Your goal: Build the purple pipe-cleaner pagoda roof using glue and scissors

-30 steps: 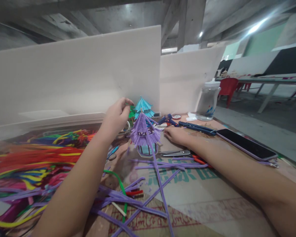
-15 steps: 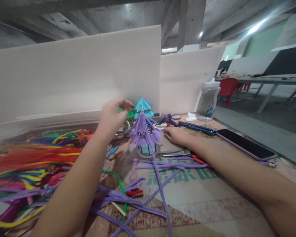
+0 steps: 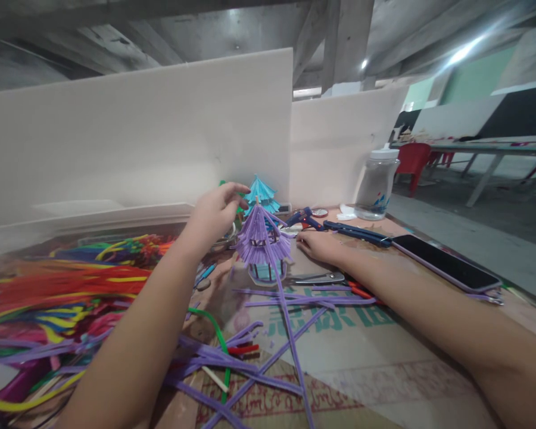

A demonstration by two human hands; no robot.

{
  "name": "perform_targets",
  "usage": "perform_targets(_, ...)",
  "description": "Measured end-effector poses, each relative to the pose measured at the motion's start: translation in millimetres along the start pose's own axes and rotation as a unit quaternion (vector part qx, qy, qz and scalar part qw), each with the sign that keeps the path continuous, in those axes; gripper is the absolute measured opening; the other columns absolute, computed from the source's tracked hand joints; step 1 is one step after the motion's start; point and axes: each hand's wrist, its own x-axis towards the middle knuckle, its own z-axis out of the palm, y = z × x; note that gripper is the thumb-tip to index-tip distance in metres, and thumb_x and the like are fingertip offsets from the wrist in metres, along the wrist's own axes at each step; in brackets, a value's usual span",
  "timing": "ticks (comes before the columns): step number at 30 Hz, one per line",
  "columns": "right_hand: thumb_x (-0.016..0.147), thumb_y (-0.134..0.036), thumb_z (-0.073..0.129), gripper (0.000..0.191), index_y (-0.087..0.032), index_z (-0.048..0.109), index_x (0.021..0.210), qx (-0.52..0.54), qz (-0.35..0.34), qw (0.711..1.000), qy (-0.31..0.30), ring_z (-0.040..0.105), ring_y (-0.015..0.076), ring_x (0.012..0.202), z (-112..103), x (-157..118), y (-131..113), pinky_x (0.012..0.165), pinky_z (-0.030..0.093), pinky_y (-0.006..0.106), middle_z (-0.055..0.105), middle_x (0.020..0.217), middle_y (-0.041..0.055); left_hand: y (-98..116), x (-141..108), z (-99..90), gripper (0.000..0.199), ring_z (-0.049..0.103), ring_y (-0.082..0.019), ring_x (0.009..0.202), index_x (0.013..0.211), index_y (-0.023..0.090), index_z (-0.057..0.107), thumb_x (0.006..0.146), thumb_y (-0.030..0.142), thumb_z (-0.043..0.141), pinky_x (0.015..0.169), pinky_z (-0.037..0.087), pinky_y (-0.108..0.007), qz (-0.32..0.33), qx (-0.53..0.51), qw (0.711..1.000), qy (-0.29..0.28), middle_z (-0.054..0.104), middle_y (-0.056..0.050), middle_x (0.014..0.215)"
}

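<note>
Your left hand [image 3: 217,211], fingers loosely parted around nothing visible, hung close beside the tiered turquoise fuzzy-stem pagoda [image 3: 261,190]; a brush there could have toppled it into the tiered purple fuzzy-stem pagoda [image 3: 258,229] standing in front, between your hands. Your right hand [image 3: 315,245] rested nearby, grip impossible to tell. Your left fingers sat further right than half a second earlier.

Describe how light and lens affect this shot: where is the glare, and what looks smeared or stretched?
Head view: the ceiling light glares as a white streak, upper right; head view: the coloured strips at left look smeared, while the purple model near the middle is clearer; head view: the far table seems stretched towards the right edge.
</note>
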Motion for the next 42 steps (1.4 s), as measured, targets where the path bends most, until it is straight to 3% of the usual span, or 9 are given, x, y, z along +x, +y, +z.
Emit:
perform_targets(3,0.098,-0.030,0.045,0.027,-0.019,0.068,0.103,0.002,-0.004,1.000,0.003,0.066,0.0227,0.091,1,0,1,0.071,0.040,0.027,0.073,0.104,0.0110,2,1,3.3,0.032,0.067,-0.021,0.091,0.116,0.017,0.068,0.092,0.028,0.050,0.081,0.049,-0.032,0.019,0.025,0.999,-0.008,0.074,-0.007,0.102)
perform_targets(10,0.097,-0.024,0.044,0.024,-0.018,0.066,0.106,0.015,-0.004,1.000,0.019,0.065,0.0212,0.091,5,1,3,0.073,0.039,0.027,0.072,0.104,0.0098,11,-3,8.5,0.037,0.066,-0.026,0.098,0.097,0.018,0.072,0.090,0.050,0.055,0.086,0.049,-0.036,0.029,0.056,0.998,-0.019,0.074,-0.008,0.103)
perform_targets(15,0.093,-0.017,0.048,0.020,-0.019,0.065,0.105,0.023,-0.016,0.999,0.038,0.063,0.0201,0.097,9,3,7,0.076,0.038,0.027,0.066,0.117,0.0079,9,-1,15.4,0.028,0.066,-0.024,0.091,0.095,0.018,0.069,0.088,0.042,0.057,0.082,0.048,-0.035,0.041,0.080,0.996,-0.022,0.072,-0.007,0.095)
perform_targets(18,0.091,-0.013,0.047,0.023,-0.020,0.065,0.104,0.026,-0.016,0.999,0.040,0.062,0.0202,0.097,12,4,9,0.076,0.037,0.027,0.066,0.115,0.0074,7,-1,16.3,0.026,0.065,-0.023,0.088,0.091,0.018,0.067,0.088,0.041,0.055,0.080,0.048,-0.034,0.049,0.076,0.996,-0.026,0.071,-0.006,0.093)
perform_targets(33,0.094,-0.017,0.047,0.023,-0.018,0.062,0.112,0.008,-0.021,0.999,0.039,0.058,0.0209,0.099,13,4,9,0.079,0.039,0.028,0.060,0.117,0.0103,-1,1,22.5,0.030,0.065,-0.023,0.101,0.102,0.019,0.069,0.091,0.042,0.054,0.091,0.047,-0.036,0.068,0.023,0.997,-0.031,0.072,-0.007,0.105)
perform_targets(42,0.096,-0.020,0.045,0.019,-0.016,0.061,0.106,-0.010,-0.007,0.999,0.029,0.057,0.0192,0.086,11,3,6,0.074,0.037,0.029,0.057,0.113,0.0110,-1,1,18.2,0.032,0.065,-0.025,0.107,0.104,0.018,0.071,0.093,0.042,0.053,0.095,0.047,-0.037,0.061,0.033,0.997,-0.044,0.072,-0.008,0.111)
